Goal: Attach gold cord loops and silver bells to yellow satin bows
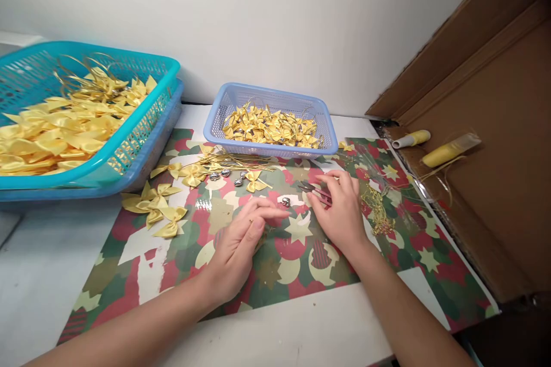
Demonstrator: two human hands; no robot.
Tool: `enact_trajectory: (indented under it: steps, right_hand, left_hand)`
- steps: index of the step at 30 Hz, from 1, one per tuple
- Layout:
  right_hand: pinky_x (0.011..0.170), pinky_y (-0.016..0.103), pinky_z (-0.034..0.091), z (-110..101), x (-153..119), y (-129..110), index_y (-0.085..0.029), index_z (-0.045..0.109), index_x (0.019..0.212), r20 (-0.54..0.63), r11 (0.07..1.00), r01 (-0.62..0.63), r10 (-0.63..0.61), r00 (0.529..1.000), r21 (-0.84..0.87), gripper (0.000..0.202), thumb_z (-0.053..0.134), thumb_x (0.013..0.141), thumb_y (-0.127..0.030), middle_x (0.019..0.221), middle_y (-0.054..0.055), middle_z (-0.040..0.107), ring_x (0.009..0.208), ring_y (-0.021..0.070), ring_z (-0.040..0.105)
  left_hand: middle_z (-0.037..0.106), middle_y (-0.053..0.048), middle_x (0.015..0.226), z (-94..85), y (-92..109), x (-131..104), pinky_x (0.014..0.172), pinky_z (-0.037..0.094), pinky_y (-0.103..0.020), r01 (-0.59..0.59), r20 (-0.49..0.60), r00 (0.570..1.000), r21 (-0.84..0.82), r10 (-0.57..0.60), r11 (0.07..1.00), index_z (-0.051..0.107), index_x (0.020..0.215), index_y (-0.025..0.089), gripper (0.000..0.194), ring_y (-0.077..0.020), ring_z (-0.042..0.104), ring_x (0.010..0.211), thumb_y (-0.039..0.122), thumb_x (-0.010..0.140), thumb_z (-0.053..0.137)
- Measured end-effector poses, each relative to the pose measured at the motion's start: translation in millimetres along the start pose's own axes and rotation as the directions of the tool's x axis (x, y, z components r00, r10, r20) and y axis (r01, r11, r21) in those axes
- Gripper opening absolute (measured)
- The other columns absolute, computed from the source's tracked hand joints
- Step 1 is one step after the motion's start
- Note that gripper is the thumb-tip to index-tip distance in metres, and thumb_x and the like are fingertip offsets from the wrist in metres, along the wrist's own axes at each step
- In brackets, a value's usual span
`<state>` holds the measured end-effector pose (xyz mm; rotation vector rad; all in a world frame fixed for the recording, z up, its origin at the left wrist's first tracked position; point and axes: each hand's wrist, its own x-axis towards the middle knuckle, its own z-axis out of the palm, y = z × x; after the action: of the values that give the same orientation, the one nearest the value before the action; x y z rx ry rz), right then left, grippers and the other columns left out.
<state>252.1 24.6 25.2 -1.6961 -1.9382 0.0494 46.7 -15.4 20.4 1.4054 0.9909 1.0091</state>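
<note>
My left hand (239, 243) hovers over the patterned sheet with its fingers stretched out to the right and the thumb near the index finger. Whatever lies under its palm is hidden. Just beyond its fingertips is a small silver jingle bell (286, 202). Between the thumb and fingers of my right hand (340, 206) is a pair of dark thread snips (316, 190), blades pointing left. Several loose bells (226, 172) lie farther back beside a yellow ribbon bow (256, 182) and a bundle of gold wire ties (245, 161).
More yellow bows (157, 206) lie on the left of the patterned sheet (275, 292). A turquoise basket (166, 83) full of bows stands far left. Behind is a blue basket (271, 90) of bows with bells. Gold trimmings (379, 209) and two yellow rolls (447, 151) are right, beside cardboard (486, 97).
</note>
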Motion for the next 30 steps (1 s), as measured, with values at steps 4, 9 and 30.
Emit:
enact_trajectory:
  steps: [4, 9, 30]
  right_hand:
    - [0.082, 0.039, 0.047, -9.1, -12.2, -27.8, -0.023, 0.064, 0.092, 0.078, 0.889, 0.109, -0.160, 0.984, 0.445, 0.008, 0.060, 0.084, -0.024, 0.091, 0.006, 0.065, 0.093, 0.0241, 0.058]
    - [0.089, 0.039, 0.047, -4.5, -34.3, -58.2, -0.024, 0.066, 0.087, 0.260, 0.615, -0.001, -0.333, 0.906, 0.789, 0.005, 0.064, 0.084, -0.026, 0.091, 0.004, 0.071, 0.093, 0.0217, 0.062]
    - [0.077, 0.034, 0.039, -5.8, -18.8, -30.7, -0.020, 0.060, 0.082, 0.119, 0.906, 0.134, -0.197, 0.973, 0.402, 0.010, 0.053, 0.089, -0.016, 0.086, 0.004, 0.061, 0.085, 0.0204, 0.053]
  left_hand:
    - [0.043, -0.005, 0.129, -0.8, -1.0, -2.1, 0.108, 0.030, -0.044, -0.132, -0.025, 0.990, 0.128, 0.136, 0.983, 0.062, 0.122, 0.038, 0.045, -0.0243, 0.036, 0.126, 0.046, 0.100, 0.024]
    - [0.030, -0.002, 0.147, -0.6, -1.3, -4.2, 0.110, 0.026, -0.051, -0.225, 0.080, 0.974, 0.267, 0.211, 0.937, 0.053, 0.132, 0.043, 0.048, -0.0277, 0.029, 0.132, 0.049, 0.099, 0.019]
    - [0.054, -0.007, 0.114, -6.9, 20.9, 8.4, 0.093, 0.037, -0.043, -0.110, -0.076, 0.969, 0.716, 0.233, 0.689, 0.055, 0.104, 0.023, 0.016, -0.0256, 0.046, 0.111, 0.019, 0.089, 0.051]
